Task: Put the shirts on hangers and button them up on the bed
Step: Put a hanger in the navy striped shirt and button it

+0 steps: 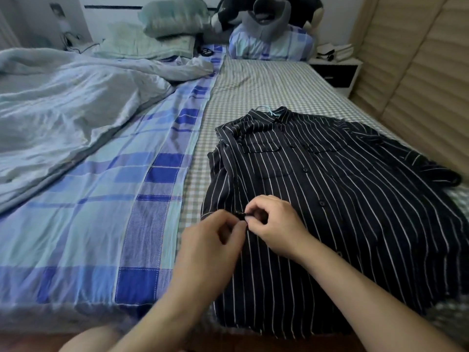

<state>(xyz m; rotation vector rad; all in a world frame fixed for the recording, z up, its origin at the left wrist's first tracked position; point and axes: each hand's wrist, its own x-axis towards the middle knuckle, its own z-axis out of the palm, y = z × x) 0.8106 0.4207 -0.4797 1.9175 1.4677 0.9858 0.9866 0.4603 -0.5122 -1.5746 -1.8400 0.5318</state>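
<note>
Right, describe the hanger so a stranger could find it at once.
Start at the bed, on its checked sheet to the right. The black striped shirt lies there. At its collar, on the far end, a thin light blue hanger hook pokes out, the only pale loop against the dark cloth.

Shirt (330, 199) on bed (253, 82), duvet (63, 110) left, pillows (175, 19) behind.

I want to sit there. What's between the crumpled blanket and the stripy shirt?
In the head view, only bedding: a blue plaid sheet beside the blanket, then checked sheet up to the shirt.
</note>
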